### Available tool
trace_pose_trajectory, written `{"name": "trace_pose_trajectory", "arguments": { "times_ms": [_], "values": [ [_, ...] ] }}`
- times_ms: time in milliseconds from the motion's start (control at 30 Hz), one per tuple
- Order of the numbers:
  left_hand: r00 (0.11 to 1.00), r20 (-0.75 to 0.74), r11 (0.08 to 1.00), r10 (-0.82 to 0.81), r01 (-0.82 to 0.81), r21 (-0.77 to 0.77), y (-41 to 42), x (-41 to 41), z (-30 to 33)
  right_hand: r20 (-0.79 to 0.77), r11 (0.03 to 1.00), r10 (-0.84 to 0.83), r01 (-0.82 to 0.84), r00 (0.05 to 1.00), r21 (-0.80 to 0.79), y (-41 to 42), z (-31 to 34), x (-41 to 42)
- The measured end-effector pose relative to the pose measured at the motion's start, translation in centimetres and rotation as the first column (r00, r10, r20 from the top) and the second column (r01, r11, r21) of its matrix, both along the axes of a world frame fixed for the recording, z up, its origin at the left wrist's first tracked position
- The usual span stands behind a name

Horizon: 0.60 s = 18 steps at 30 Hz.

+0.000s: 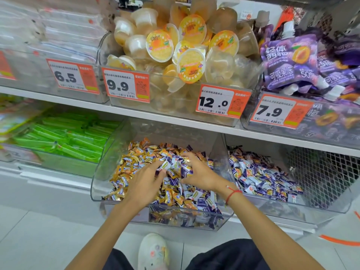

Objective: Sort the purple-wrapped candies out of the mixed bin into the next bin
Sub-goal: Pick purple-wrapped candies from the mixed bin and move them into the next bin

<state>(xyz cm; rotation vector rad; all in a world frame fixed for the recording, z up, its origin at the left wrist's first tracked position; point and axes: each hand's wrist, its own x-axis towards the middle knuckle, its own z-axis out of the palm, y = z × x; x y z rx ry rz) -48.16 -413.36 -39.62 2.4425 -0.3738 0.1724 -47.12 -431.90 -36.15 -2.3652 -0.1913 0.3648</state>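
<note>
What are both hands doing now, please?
Left hand: fingers curled, gripping purple-wrapped candies.
Right hand: open, fingers spread on the candies in the mixed bin.

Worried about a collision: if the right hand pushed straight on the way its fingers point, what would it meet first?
Probably the heap of purple-wrapped candies between both hands, then the left hand; depth is unclear.

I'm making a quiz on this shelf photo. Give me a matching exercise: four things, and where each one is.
Things:
1. clear mixed candy bin
2. purple spouted jelly pouches
3. green flat packets
4. red string bracelet

Places:
A. upper shelf, far right
B. right wrist
C. lower shelf, under both hands
D. lower shelf, left

Pairs: 1-C, 2-A, 3-D, 4-B
</note>
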Motion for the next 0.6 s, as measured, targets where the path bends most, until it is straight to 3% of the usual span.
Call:
{"name": "trace_pose_trajectory", "arguments": {
  "times_ms": [100,200,300,433,533,600],
  "values": [
    [0.999,0.018,0.999,0.032,-0.032,0.018,1.1,-0.2,0.4,-0.016,0.996,0.087,-0.087,0.996,0.002,-0.2,0.0,0.1],
    [0.998,0.008,0.998,0.063,-0.063,0.027,1.7,-0.1,0.5,0.061,0.995,0.059,-0.054,0.996,-0.086,-1.7,-0.5,-0.2],
    [1.000,0.000,1.000,0.024,-0.024,0.017,0.8,0.0,0.8,0.046,0.990,0.032,-0.026,0.998,-0.137,-2.9,-0.9,-1.1],
    [0.997,0.038,0.992,-0.060,0.055,0.117,-1.1,0.0,1.2,0.061,0.985,0.009,0.002,0.998,-0.173,-2.8,-1.2,-2.1],
    [0.995,0.019,0.975,-0.101,0.095,0.200,-1.3,0.4,1.2,0.105,0.993,-0.026,0.038,0.994,-0.116,-2.4,-0.9,-2.1],
    [0.992,-0.002,0.963,-0.125,0.122,0.239,-1.0,0.6,0.7,0.009,0.997,-0.055,0.055,0.998,0.051,-2.3,-0.2,-2.5]
  ]
}}
